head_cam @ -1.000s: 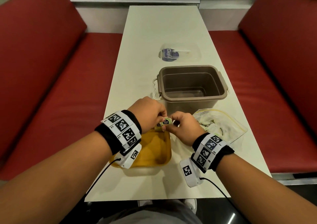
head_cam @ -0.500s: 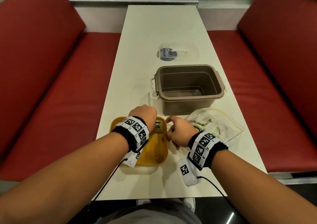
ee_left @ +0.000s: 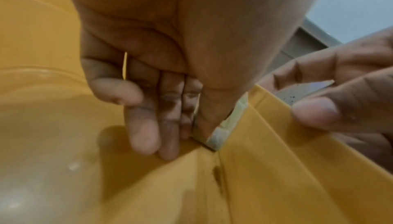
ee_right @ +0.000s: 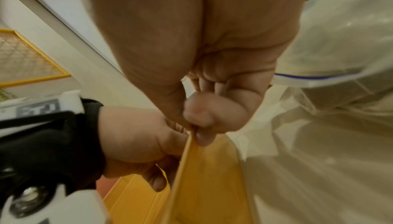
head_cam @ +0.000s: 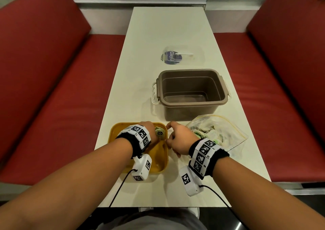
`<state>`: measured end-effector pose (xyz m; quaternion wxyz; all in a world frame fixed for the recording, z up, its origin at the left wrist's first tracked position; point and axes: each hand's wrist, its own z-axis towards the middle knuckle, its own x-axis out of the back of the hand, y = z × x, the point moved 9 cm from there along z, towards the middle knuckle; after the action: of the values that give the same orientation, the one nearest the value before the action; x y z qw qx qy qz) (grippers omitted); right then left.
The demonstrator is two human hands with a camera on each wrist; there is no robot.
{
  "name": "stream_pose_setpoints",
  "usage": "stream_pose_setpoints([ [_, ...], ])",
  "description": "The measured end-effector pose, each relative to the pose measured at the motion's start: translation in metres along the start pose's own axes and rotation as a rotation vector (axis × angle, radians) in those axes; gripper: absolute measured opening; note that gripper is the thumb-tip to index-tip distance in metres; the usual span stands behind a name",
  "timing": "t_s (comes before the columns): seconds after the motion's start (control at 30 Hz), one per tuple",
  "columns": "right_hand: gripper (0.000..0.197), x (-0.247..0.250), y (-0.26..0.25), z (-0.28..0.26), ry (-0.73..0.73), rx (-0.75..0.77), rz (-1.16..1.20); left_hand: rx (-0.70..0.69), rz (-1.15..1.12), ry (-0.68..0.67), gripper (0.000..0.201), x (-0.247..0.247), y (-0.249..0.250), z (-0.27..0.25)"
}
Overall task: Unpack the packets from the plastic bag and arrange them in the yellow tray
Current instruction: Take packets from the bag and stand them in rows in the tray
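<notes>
The yellow tray (head_cam: 158, 161) lies at the table's near edge. My left hand (head_cam: 155, 133) is down inside it and pinches a small pale packet (head_cam: 160, 133) between thumb and fingers. In the left wrist view the packet (ee_left: 225, 126) stands on its edge against the tray's right wall (ee_left: 276, 160). My right hand (head_cam: 169, 136) is at the tray's right rim; in the right wrist view it (ee_right: 196, 131) pinches that rim (ee_right: 208, 177) between thumb and finger. The clear plastic bag (head_cam: 219, 133) with several packets inside lies just right of the right hand.
An open brown tub (head_cam: 191, 92) with white handles stands right behind the tray and bag. Farther back lies a clear lid (head_cam: 182, 57) with a blue label. Red bench seats (head_cam: 70, 106) flank the narrow white table (head_cam: 158, 36).
Both hands held the packet over the tray's far edge. The left hand has since lowered it into the tray at the right wall. The right hand let go and took the rim.
</notes>
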<state>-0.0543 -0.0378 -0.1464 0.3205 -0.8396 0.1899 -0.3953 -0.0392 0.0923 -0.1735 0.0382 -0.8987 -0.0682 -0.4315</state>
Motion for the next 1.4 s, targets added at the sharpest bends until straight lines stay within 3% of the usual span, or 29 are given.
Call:
stream_pose_setpoints([
  [0.1,0.049,0.002,0.000,-0.001,0.003,0.000,-0.041,0.000,0.002,-0.025,0.022,0.000,0.004,0.002],
  [0.2,0.060,0.015,-0.002,-0.005,0.073,0.021,-0.110,0.037,-0.052,-0.013,0.031,0.008,-0.001,-0.007],
  [0.33,0.040,0.054,-0.011,-0.025,0.159,0.156,-0.066,0.003,0.097,0.123,0.030,0.047,0.011,-0.035],
  [0.47,0.021,0.119,0.013,-0.046,0.381,0.163,-0.216,-0.303,-0.041,0.314,0.017,0.081,0.072,-0.056],
  [0.57,0.030,0.143,0.054,-0.059,0.332,-0.013,-0.495,-0.477,-0.167,0.279,0.032,0.074,0.121,-0.058],
  [0.7,0.069,0.152,0.107,-0.077,0.209,-0.261,-0.658,-0.436,-0.094,0.078,0.084,0.027,0.150,-0.036],
  [0.87,0.092,0.137,0.141,-0.072,0.001,-0.221,-0.452,-0.373,-0.210,0.050,0.129,0.003,0.150,-0.030],
  [1.0,0.089,0.143,0.146,-0.063,0.117,-0.062,-0.213,-0.416,-0.488,0.113,0.126,0.011,0.150,-0.044],
  [1.1,0.081,0.145,0.150,-0.059,0.166,0.037,-0.101,-0.355,-0.595,0.131,0.124,0.005,0.139,-0.044],
  [1.23,0.077,0.127,0.165,-0.050,0.098,0.028,-0.162,-0.202,-0.507,0.096,0.119,-0.023,0.129,-0.033],
  [1.4,0.073,0.114,0.167,-0.041,0.058,0.020,-0.206,-0.129,-0.370,0.073,0.133,-0.039,0.129,-0.029],
])
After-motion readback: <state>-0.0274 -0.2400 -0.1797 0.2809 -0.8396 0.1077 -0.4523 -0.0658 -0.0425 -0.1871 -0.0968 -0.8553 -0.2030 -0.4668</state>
